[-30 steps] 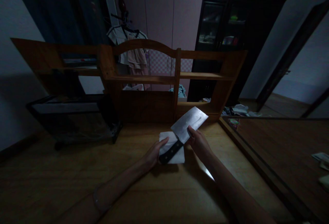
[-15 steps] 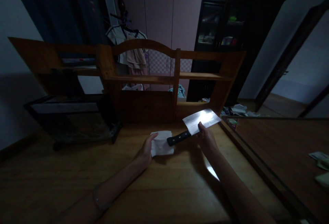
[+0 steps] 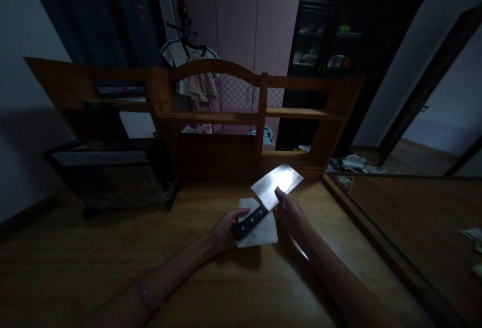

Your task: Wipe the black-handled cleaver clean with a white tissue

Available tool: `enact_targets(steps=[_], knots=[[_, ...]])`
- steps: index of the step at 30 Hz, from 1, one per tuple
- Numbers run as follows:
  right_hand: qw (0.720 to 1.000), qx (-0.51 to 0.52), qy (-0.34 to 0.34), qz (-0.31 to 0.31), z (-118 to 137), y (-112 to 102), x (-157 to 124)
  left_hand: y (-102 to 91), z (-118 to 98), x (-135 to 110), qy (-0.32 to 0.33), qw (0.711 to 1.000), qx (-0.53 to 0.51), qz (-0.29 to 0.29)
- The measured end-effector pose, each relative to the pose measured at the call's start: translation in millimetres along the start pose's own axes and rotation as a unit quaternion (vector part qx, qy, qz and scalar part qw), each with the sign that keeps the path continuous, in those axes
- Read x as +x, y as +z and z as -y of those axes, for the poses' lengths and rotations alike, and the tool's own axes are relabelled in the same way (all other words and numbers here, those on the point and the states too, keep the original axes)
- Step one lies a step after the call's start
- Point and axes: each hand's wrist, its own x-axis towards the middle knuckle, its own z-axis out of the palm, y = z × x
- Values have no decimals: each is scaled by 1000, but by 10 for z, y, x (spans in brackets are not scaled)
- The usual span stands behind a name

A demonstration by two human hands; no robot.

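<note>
My right hand [image 3: 289, 213] pinches the wide steel blade of a cleaver [image 3: 277, 185], thumb on top near the lower edge. The cleaver's black handle [image 3: 247, 223] slants down to the left. My left hand [image 3: 226, 227] holds a white cloth [image 3: 259, 233] that lies under the handle, with the fingers curled round the cloth by the handle's end. Both hands are above a wooden desk top [image 3: 196, 288]. Light glints off the blade.
A wooden shelf unit [image 3: 259, 117] stands at the back of the desk. A dark glass tank [image 3: 109, 172] sits at the left. A second wooden surface [image 3: 414, 217] adjoins on the right. Behind are hanging clothes [image 3: 196, 79] and a dark cabinet [image 3: 331, 51]. The room is dim.
The cleaver swung back down and left, so its handle again lies over the cloth. My left hand moved right with the cloth to meet it.
</note>
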Motion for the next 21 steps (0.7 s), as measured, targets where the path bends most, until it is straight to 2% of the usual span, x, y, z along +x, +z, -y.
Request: enact_targets(steps=[4,9,15,21], knots=[[1000,5,-3,-1,26,-57,50,-28,-52,1,-28,998,-46,29],[1000,-1,-8,-18,112,-161,131,-17,-60,27,-2,997,-53,62],[1000,-14,-3,-26,235,-297,157,-43,-48,55,23,995,-51,78],[999,18,-16,-25,197,-314,222,-32,-82,49,26,994,-70,74]])
